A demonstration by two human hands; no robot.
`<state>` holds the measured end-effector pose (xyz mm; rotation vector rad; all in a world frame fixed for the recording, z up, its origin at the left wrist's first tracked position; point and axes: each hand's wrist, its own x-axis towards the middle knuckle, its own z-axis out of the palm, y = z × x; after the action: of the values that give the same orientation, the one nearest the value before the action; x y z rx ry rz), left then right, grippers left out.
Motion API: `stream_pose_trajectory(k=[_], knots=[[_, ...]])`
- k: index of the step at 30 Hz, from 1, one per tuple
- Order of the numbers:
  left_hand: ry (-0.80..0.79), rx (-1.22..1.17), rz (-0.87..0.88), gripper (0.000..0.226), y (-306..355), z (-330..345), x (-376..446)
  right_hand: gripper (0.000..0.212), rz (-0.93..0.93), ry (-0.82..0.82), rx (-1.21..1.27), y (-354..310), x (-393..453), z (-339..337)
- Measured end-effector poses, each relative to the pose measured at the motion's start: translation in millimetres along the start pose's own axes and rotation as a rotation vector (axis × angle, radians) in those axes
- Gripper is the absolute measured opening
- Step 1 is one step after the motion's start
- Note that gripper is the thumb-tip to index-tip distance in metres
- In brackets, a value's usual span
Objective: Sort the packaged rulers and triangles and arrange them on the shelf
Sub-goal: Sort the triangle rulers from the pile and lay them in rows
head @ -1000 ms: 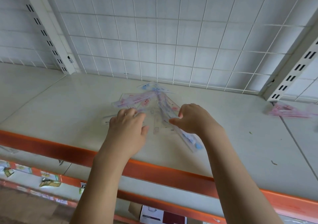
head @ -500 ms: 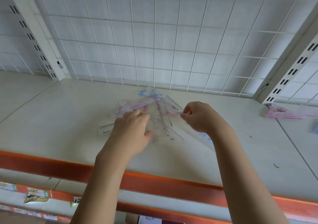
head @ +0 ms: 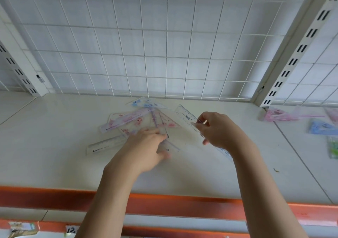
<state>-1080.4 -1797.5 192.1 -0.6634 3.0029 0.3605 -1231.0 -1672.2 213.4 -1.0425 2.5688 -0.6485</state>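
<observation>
A loose pile of packaged rulers and triangles (head: 139,120) lies in the middle of the white shelf (head: 54,146). My right hand (head: 217,129) pinches a clear packaged ruler (head: 186,118) and holds it lifted a little, slanting from upper left to lower right beside the pile. My left hand (head: 146,146) rests with its fingers on the pile's near edge, over a clear triangle. A separate clear ruler (head: 104,144) lies flat at the left of the pile. A blue-printed triangle (head: 146,103) sits at the pile's far end.
On the shelf section to the right lie pink triangle packs (head: 278,114), a blue pack (head: 321,127) and a green pack (head: 333,147). A wire grid backs the shelf (head: 164,54), with slotted uprights (head: 292,62) at both sides. An orange rail (head: 164,203) runs along the front edge.
My right hand has pulled the clear ruler out of the pile and moved it right and up. My left hand stayed on the pile. The camera tilted up and right.
</observation>
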Motion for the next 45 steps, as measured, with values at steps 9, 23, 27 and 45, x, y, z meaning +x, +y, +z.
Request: stream_pose_trajectory(k=[9, 23, 27, 45], knots=[[0.574, -0.104, 0.236, 0.039, 19.5, -3.1, 4.0, 0.013, 0.03, 0.099, 0.111, 20.1, -24.8, -13.5], [0.666, -0.326, 0.202, 0.035, 161.9, 8.7, 13.0, 0.026, 0.089, 0.287, 0.098, 123.2, -109.7, -87.4], [0.648, -0.403, 0.229, 0.022, 230.7, 19.2, 14.8, 0.027, 0.111, 0.345, 0.05, 176.2, -140.7, -116.1], [0.405, -0.533, 0.335, 0.046, 407.8, 68.2, 3.7, 0.031, 0.188, 0.351, 0.068, 343.4, -240.4, -183.6]])
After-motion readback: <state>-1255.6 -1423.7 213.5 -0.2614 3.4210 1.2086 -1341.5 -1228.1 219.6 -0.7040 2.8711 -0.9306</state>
